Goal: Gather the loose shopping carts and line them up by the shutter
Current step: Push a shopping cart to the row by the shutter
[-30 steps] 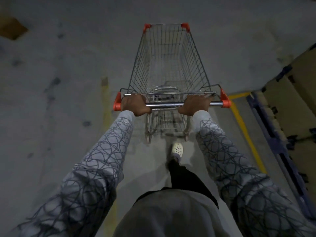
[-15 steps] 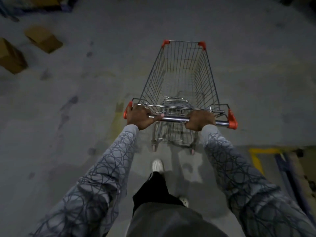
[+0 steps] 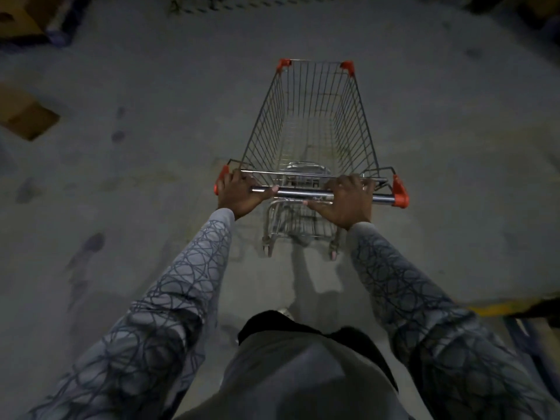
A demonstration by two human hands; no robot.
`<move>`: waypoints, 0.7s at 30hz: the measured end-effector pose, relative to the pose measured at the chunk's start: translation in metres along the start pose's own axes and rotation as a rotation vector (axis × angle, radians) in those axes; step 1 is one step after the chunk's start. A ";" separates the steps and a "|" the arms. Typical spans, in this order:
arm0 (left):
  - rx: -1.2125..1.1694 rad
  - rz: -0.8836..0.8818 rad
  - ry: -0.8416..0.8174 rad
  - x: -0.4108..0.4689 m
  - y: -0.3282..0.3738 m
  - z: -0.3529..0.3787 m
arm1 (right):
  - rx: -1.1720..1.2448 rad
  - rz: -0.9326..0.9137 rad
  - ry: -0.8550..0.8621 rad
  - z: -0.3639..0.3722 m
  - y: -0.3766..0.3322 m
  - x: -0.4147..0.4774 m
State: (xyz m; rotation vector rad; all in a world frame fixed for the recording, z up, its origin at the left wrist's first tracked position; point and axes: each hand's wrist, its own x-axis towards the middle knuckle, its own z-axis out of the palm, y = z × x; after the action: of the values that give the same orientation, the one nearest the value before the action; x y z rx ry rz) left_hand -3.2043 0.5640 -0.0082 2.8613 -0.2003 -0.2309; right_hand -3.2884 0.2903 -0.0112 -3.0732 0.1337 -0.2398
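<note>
Head: hands (image 3: pixel 239 197) (image 3: pixel 348 203) grip tubular chrome bar (image 3: pixel 303 194), wire cart (image 3: pixel 266 124).

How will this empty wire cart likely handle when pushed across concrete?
The shopping cart probably rolls lightly: it carries nothing. On small casters it may veer, though left hand and right hand gripping the handlebar wide apart should steady it.

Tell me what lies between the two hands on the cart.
Head view: only a bare stretch of the chrome handle bar runs between left hand and right hand.
</note>
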 end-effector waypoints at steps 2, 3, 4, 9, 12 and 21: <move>-0.005 0.028 -0.022 0.043 0.006 -0.009 | 0.059 0.029 0.013 0.000 0.001 0.043; -0.009 0.028 -0.015 0.064 0.010 -0.012 | 0.061 0.042 0.014 0.000 0.003 0.065; -0.011 0.027 0.011 0.083 0.014 -0.016 | 0.054 0.055 0.011 0.001 0.004 0.088; -0.032 0.054 0.159 0.200 0.026 -0.020 | 0.030 0.036 0.074 0.031 0.026 0.214; -0.038 0.050 0.202 0.282 0.033 -0.027 | 0.016 -0.014 0.100 0.049 0.043 0.301; -0.040 0.005 0.171 0.505 0.054 -0.061 | -0.152 -0.065 -0.206 0.073 0.075 0.560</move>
State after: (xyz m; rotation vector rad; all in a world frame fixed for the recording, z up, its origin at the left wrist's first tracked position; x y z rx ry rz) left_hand -2.7058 0.4479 -0.0058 2.8219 -0.1666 0.0115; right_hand -2.7319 0.1685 -0.0023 -3.2315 0.0439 0.0896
